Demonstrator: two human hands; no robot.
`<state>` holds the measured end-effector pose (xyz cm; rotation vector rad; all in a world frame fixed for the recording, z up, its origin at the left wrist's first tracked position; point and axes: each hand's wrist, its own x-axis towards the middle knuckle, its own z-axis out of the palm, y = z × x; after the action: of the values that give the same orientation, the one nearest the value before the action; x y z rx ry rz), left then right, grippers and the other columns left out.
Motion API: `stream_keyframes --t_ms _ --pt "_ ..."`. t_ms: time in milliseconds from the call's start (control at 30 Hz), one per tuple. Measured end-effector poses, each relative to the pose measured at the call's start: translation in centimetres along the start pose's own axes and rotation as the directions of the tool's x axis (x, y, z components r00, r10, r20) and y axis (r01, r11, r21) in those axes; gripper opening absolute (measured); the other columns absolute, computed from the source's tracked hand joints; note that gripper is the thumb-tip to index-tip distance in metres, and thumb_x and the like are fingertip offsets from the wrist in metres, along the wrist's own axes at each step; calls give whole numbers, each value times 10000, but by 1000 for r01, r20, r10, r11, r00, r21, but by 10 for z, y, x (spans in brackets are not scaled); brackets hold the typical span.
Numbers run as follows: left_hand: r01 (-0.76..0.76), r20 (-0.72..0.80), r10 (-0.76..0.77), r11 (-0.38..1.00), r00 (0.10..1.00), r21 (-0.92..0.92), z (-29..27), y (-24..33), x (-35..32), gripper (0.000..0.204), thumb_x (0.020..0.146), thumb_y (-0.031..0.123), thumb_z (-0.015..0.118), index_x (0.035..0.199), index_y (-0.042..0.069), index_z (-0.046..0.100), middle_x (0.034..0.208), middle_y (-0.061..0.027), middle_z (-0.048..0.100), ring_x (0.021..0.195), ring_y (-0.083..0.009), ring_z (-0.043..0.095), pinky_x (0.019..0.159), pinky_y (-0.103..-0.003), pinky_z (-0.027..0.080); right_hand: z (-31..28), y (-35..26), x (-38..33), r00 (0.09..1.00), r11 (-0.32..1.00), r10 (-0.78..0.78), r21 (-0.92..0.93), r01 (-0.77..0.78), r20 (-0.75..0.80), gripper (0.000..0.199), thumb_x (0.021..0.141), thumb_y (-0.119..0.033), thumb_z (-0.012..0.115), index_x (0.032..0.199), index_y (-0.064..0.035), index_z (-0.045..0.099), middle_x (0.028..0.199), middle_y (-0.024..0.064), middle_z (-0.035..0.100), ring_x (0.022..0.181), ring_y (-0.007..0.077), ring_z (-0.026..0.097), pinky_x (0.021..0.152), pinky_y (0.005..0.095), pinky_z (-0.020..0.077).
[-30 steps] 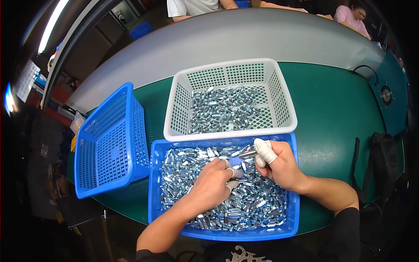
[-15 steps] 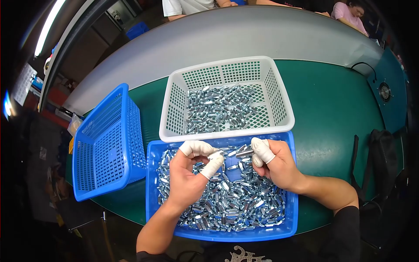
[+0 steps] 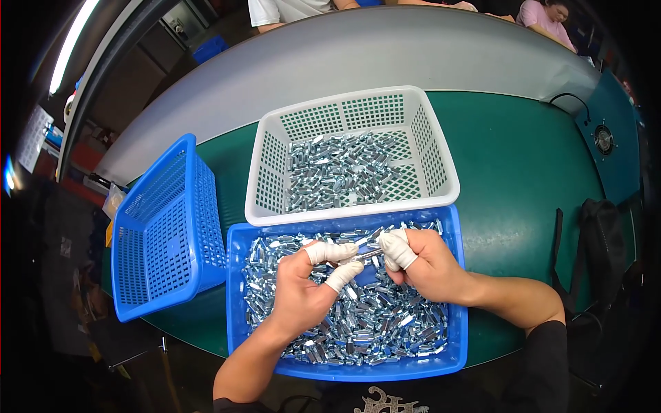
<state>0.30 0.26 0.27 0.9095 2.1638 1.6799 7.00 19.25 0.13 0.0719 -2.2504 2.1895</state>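
Note:
My left hand [image 3: 306,286], with white finger cots on thumb and forefinger, pinches at a small shiny metal hex standoff just above the blue tray [image 3: 237,330]. Facing it, my right hand [image 3: 430,265], also in white finger cots, is closed round a metal hex standoff [image 3: 370,254] that juts out toward the left fingertips. The fingertips nearly meet, so I cannot tell whether this is one piece or two end to end. Many loose hex standoffs [image 3: 375,320] fill the tray beneath both hands.
Behind the tray stands a white perforated basket [image 3: 351,212] with a layer of similar pieces. A blue perforated basket [image 3: 157,303] leans at the left. On the green table [image 3: 516,158], a black strap bag [image 3: 597,255] and a teal box with a fan [image 3: 604,140] sit right. People sit beyond the grey partition [image 3: 427,55].
My hands have come together over the tray, the left moving right and slightly down, the right moving left. The pieces, held apart before, now meet or overlap between the fingertips.

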Motion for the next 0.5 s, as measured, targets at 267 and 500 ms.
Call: stream_keyframes --t_ms 267,500 --pt "-193 -29 198 973 980 123 9 -7 2 216 755 -79 684 950 -20 612 867 -86 621 774 -135 587 713 -256 484 -4 6 2 991 990 132 40 -133 27 485 990 -279 386 560 -66 456 490 7 480 453 68 417 461 243 350" --pt "201 -34 -233 894 972 -400 13 13 4 192 779 -42 677 954 -22 600 880 -109 648 824 -188 644 721 -273 506 -2 4 7 1000 994 23 103 -22 -10 482 972 -287 426 573 -29 504 477 9 478 453 66 436 442 258 356"
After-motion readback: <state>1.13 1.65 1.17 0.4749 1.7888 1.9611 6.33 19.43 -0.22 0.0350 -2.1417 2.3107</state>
